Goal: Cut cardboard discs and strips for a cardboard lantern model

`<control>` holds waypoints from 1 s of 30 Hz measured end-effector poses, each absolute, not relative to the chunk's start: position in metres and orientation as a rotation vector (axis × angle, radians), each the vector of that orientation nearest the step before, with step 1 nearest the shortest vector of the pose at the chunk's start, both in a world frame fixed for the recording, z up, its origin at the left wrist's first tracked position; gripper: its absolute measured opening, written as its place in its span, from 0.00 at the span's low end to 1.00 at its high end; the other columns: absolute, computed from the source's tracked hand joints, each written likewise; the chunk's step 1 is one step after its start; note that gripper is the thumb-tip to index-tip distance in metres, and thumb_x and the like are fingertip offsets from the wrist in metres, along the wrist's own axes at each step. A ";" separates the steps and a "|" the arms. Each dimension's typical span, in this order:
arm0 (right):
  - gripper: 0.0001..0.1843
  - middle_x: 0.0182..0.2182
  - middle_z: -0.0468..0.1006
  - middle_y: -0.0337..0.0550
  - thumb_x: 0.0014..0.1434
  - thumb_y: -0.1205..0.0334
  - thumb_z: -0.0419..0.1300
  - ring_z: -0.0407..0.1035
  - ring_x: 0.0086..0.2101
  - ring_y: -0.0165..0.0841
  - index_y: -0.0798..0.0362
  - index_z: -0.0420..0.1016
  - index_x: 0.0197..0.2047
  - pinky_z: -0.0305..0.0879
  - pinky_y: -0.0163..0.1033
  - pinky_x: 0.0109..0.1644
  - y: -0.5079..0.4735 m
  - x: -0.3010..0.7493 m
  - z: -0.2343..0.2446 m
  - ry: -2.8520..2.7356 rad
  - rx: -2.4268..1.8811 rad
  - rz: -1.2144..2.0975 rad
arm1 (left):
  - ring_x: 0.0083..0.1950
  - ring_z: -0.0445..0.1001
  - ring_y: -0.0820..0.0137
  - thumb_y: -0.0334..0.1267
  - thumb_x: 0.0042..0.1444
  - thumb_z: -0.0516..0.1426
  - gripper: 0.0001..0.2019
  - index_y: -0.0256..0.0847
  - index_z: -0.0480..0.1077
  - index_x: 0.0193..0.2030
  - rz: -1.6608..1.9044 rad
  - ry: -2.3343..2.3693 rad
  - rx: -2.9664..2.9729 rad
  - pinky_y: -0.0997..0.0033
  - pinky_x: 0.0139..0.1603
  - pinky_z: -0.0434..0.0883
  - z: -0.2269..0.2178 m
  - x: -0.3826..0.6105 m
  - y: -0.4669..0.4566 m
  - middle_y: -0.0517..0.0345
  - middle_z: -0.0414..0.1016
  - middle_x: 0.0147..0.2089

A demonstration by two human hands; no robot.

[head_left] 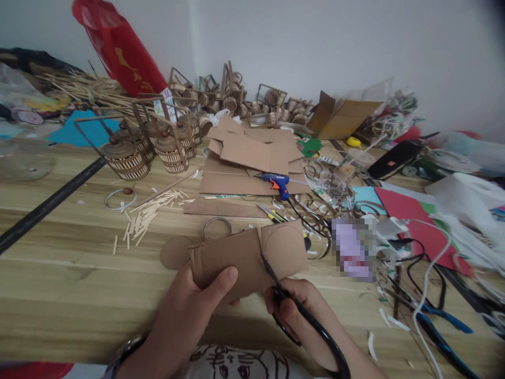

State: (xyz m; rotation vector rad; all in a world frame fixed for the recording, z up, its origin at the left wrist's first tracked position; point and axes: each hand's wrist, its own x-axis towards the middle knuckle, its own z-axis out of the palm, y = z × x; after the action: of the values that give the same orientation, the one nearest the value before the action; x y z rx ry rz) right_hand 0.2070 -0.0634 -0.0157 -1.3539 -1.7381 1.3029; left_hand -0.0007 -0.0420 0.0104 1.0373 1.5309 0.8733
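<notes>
My left hand (197, 305) grips the lower left of a brown cardboard piece (248, 255), thumb on top. A circle is drawn on the cardboard's right part. My right hand (295, 310) holds black-handled scissors (292, 305) whose blades reach up into the cardboard at the circle's left edge. A cut-out cardboard disc (176, 252) lies on the wooden table (79, 279) just left of the piece.
A metal ring (216, 228), loose wooden sticks (148, 213), a blue glue gun (278, 182) on flat cardboard sheets (252, 158), small woven lanterns (126, 158), a red bag (118, 47), coloured paper and tangled cables (426, 284) lie around.
</notes>
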 end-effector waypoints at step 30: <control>0.39 0.14 0.54 0.28 0.58 0.20 0.46 0.46 0.16 0.24 0.50 0.62 0.26 0.40 0.33 0.19 -0.061 0.188 -0.037 -1.570 -1.280 1.487 | 0.48 0.83 0.52 0.47 0.49 0.66 0.14 0.43 0.77 0.40 0.940 1.533 0.804 0.58 0.46 0.80 -0.008 -0.003 -0.038 0.50 0.85 0.43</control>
State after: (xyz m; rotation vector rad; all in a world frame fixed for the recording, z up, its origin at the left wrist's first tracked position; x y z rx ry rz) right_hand 0.1881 -0.0608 -0.0370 -1.2796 -1.5699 1.4869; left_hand -0.0031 -0.0384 -0.0076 0.8043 1.5328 0.9405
